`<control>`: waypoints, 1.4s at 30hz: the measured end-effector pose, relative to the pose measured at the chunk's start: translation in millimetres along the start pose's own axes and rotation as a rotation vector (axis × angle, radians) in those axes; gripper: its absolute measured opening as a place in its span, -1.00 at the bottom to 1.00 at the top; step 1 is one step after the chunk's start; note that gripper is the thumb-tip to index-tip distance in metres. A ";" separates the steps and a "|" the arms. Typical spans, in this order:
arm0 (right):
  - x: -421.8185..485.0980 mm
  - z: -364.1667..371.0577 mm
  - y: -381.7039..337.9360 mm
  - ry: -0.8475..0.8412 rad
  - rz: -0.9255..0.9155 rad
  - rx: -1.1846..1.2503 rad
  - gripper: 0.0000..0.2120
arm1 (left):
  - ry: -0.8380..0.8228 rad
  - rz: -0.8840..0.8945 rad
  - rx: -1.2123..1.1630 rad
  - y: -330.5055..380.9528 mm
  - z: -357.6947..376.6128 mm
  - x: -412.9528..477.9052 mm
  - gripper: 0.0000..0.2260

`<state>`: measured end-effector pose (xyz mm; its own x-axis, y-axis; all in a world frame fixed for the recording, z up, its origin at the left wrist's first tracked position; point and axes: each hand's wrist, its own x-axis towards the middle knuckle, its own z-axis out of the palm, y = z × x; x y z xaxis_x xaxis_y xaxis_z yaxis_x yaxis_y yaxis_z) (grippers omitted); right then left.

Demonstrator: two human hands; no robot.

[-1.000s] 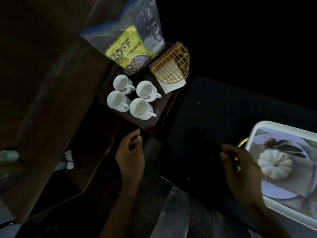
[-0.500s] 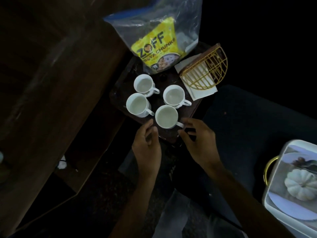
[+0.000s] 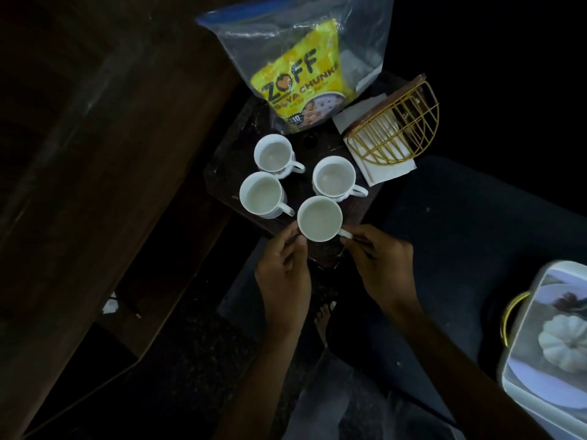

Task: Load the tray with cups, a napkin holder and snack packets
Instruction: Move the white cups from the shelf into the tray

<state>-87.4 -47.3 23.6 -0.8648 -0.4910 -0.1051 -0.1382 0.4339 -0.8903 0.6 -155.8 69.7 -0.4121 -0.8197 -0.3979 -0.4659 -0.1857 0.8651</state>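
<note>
On the small dark side table (image 3: pixel 228 173) at the frame's centre stand four white cups, and the nearest cup (image 3: pixel 320 219) sits at its front corner with the left hand (image 3: pixel 282 274) curled against its 8 o'clock side and the right hand (image 3: pixel 381 265) pinching its handle between fingertips at 4 o'clock. From that cup, the other three cups (image 3: pixel 273 153) (image 3: pixel 261 193) (image 3: pixel 333 175) cluster between 10 and 1 o'clock, the yellow snack packet (image 3: pixel 301 81) in a clear zip bag leans at 12 o'clock, and the gold wire napkin holder (image 3: pixel 394 131) lies tipped over white napkins at 2 o'clock. Well apart at 4 o'clock, by the right edge, the white tray (image 3: pixel 521 344) with a gold handle shows a pumpkin picture
</note>
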 end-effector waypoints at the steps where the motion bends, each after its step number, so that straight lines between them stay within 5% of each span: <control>1: -0.9 0.6 0.1 0.005 -0.006 0.006 -0.79 | 0.003 0.003 0.003 -0.1 -0.4 -0.4 -0.73; 16: -43.1 -53.4 -14.5 0.041 -0.057 0.145 -0.80 | 0.029 0.105 -0.066 14.5 -3.1 -43.7 -0.80; 32: -209.1 -224.5 77.2 0.258 0.285 -0.094 -0.71 | -0.401 -0.002 0.113 -42.8 130.8 -217.0 -0.82; 42: -222.7 -259.9 154.5 0.260 0.331 -0.105 -0.88 | -0.442 -0.011 0.222 -88.1 199.2 -241.2 -0.83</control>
<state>-41.6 325.4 24.6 -0.9618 -0.1114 -0.2501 0.1303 0.6172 -0.7760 -14.9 166.2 28.6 -0.6770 -0.5008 -0.5393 -0.6073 -0.0337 0.7937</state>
